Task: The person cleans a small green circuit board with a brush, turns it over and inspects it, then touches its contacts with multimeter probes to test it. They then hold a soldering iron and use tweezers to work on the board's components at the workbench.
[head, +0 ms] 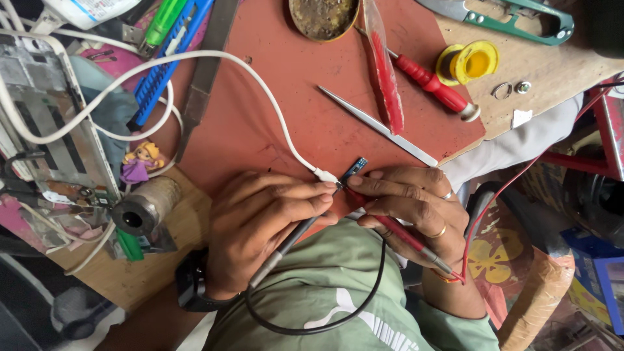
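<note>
Centrally, left hand black probe, right hand red probe

Red screwdriver, tweezers — solder spool (yellow)

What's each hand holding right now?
Left hand: closed on a black probe.
Right hand: closed on a red probe.

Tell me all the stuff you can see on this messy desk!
Circuit board: one, blue, small, at the fingertips.
Cable: one, white, plugged into the board.
Screwdriver: one, red, upper right.
Solder spool: one, yellow, beside the screwdriver.
Tweezers: one, silver, on the red mat.
Doll: one, purple dress, left.
Left hand: holds a black probe.
Right hand: holds a red probe.
</note>
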Demonstrator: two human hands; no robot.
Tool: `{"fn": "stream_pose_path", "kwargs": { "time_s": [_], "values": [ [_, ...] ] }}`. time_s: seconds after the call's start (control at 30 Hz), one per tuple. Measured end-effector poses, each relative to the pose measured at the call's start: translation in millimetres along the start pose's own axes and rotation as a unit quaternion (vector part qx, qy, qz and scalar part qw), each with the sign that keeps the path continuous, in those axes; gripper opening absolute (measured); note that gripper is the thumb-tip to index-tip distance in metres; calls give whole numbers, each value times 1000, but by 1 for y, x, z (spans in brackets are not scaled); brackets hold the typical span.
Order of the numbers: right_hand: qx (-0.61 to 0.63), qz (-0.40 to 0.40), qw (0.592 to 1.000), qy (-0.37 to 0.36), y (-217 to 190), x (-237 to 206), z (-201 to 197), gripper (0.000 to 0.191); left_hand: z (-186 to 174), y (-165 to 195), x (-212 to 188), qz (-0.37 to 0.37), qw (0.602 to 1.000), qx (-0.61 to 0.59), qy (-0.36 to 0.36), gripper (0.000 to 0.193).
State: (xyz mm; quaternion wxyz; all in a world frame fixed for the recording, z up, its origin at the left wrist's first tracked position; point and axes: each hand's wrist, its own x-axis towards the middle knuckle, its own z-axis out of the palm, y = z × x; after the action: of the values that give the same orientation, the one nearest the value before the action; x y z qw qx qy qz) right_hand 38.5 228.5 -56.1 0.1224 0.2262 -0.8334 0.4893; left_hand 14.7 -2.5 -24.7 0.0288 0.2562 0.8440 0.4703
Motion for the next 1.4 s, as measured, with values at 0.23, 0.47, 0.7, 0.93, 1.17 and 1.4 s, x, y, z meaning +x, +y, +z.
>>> {"fn": "stream_pose_path", "kwargs": {
  "time_s": [0.23,0.47,0.7,0.93,1.17,1.4],
  "values": [
    [3,-1,1000,-3,2,-1,-1,31,0,1,4,9,1000,17,-5,24],
    [-5,-7,1000,17,3,-4,3,30,-1,2,4,21,999,25,-8,23],
    [-11,4,1000,24,2,-6,3,30,-2,3,4,16,1000,17,-18,26],
    [-5,2,1000,24,3,-6,2,30,-2,6,6,8,1000,14,-23,27],
    [-8,20,1000,14,-3,-4,-1,30,-4,8,6,8,999,30,-30,25],
    [17,-5,1000,23,-1,-1,-3,23,-8,11,8,6,998,27,-50,26]
  ]
}}
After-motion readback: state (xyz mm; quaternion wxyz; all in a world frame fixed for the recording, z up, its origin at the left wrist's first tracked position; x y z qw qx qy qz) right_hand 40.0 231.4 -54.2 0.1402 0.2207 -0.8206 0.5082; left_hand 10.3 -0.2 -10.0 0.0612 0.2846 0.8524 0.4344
